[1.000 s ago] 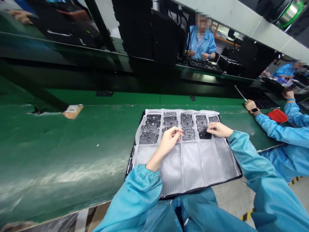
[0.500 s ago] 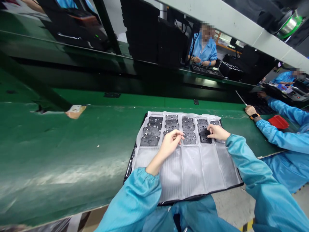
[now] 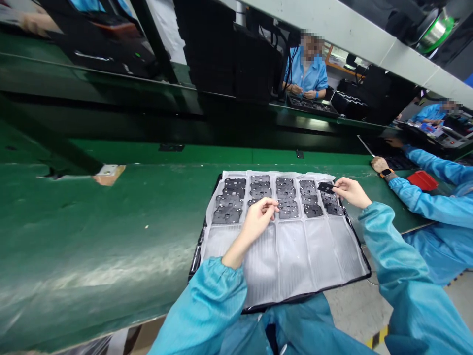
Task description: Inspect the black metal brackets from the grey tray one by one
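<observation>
R hand (image 3: 352, 192) pinching blk plate (image 3: 324, 188); L hand (image 3: 257, 217) part-curled over tray (image 3: 293, 259).

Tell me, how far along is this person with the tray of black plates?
About halfway, at a guess: the far row of pockets already holds black plates. The right hand has one plate above the rightmost far pocket. The near pockets are bare; if they are to be filled, that is left. I can't tell whether the left hand holds anything.
</observation>
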Action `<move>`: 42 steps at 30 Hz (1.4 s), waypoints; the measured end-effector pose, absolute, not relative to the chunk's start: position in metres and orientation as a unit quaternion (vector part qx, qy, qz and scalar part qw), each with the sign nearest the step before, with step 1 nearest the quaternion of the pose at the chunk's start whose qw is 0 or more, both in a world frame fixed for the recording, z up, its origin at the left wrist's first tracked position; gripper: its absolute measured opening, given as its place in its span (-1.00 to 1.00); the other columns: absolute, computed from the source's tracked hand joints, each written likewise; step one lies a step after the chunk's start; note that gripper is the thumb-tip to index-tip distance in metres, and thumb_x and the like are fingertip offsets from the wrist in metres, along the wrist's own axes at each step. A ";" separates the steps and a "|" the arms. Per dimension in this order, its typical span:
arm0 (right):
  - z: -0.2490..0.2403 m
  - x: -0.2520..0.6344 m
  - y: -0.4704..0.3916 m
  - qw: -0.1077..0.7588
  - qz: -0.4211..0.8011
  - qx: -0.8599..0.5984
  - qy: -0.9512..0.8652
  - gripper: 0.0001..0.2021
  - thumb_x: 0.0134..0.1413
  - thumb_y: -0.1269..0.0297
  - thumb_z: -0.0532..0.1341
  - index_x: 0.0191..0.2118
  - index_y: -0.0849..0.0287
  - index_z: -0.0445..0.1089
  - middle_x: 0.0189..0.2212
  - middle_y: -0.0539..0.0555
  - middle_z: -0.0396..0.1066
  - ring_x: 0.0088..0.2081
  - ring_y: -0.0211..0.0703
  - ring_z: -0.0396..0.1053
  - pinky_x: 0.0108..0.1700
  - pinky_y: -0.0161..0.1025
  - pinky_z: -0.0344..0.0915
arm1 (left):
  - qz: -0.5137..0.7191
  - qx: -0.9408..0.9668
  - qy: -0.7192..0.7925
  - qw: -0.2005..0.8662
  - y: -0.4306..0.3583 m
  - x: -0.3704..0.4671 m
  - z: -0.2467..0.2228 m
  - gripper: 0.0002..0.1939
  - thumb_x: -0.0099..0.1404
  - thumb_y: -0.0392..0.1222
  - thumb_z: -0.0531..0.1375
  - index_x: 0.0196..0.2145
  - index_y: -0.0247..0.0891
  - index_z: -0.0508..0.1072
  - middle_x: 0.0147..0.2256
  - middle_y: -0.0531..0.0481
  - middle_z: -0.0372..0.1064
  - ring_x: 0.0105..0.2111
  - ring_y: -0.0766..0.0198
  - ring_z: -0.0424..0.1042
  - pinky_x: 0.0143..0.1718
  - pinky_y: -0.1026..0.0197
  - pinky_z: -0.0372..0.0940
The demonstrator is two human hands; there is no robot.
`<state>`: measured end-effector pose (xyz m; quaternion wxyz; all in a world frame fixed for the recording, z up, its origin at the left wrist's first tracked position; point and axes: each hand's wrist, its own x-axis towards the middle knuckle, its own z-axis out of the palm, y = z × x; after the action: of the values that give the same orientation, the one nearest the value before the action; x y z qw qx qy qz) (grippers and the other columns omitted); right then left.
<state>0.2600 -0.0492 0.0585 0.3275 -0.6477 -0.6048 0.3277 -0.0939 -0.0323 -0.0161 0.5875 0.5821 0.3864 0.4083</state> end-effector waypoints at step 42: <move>-0.046 0.341 -0.181 0.678 0.231 -0.627 -0.308 -0.73 -0.10 0.20 0.40 -0.32 0.15 0.35 -0.55 -0.04 0.32 -0.63 -0.33 0.24 -0.64 -0.38 0.18 | 0.077 0.868 0.344 0.350 -0.008 0.045 0.009 -0.87 0.19 -0.29 0.21 -0.26 -0.28 0.46 -0.35 -0.03 0.47 -0.34 0.22 0.43 -0.27 0.22 0.26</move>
<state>0.3413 -0.1814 -0.0458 0.6776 -0.6267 -0.3080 0.2307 0.0454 -0.0078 0.0090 0.3496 0.8682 0.3437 0.0770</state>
